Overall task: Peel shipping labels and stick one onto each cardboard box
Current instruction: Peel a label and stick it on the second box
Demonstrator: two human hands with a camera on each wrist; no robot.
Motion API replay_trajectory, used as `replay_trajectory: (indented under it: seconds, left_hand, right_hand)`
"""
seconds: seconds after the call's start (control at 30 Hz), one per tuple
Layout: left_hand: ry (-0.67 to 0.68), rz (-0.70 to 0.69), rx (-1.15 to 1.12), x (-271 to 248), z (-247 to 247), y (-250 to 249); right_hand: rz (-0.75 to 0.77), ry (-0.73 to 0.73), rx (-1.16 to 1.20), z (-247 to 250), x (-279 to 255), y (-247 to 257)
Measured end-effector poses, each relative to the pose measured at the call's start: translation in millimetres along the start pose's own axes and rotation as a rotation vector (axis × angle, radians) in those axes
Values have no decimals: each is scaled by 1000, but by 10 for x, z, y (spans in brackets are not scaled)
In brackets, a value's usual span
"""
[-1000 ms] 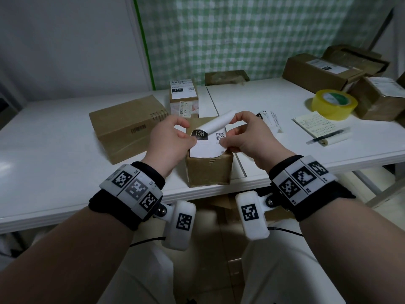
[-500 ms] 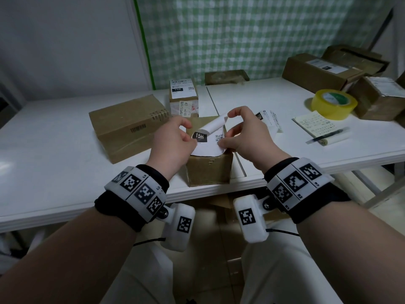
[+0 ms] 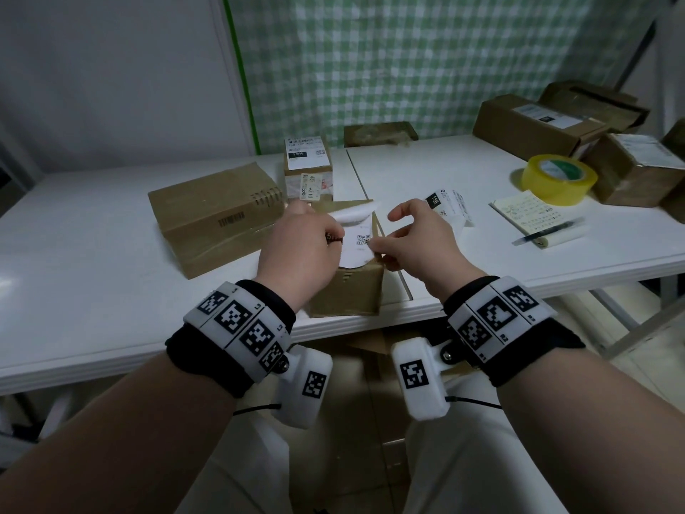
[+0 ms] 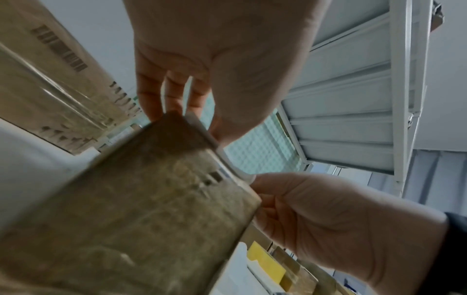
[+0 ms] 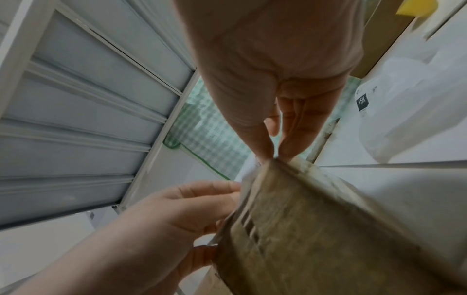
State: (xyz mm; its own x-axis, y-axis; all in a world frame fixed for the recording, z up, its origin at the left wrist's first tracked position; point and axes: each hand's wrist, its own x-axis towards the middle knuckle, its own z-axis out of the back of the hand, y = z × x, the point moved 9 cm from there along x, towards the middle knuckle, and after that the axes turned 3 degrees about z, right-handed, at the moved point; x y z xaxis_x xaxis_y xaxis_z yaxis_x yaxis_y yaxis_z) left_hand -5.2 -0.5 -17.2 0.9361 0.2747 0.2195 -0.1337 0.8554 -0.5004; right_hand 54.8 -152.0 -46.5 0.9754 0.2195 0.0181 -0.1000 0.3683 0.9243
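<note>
Head | white table (image 3: 92, 261) | boxes | green checked curtain (image 3: 426, 61) behind

A makeshift parcel-packing room: brown cardboard boxes (image 3: 537, 124) and a yellow packing-tape roll (image 3: 558, 178) on a white worktop (image 3: 92, 272), backed by a green-checked curtain (image 3: 407, 61).

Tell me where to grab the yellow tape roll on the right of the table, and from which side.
Take the yellow tape roll from above. It lies flat on the white table with its hole upward, so pinch the ring wall, fingers inside the hole and thumb outside, on its near left side. Boxes crowd the far right.
</note>
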Motion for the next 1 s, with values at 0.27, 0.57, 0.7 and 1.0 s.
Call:
replay_trajectory:
  seconds: [0.27,0.57,0.7,1.0]
  left_hand:
    - [272,170,171,-16,-212,105]
    - [496,63,201,34,-298,93]
    - [531,1,178,25,-254,101]
    - [522,77,12,10,-222,307]
  right_hand:
    - [57,101,10,-137,9,111]
    - [289,106,-436,-233,217,238]
    - [293,135,-532,-297,277,202]
    - [255,241,-942,-705,302,369]
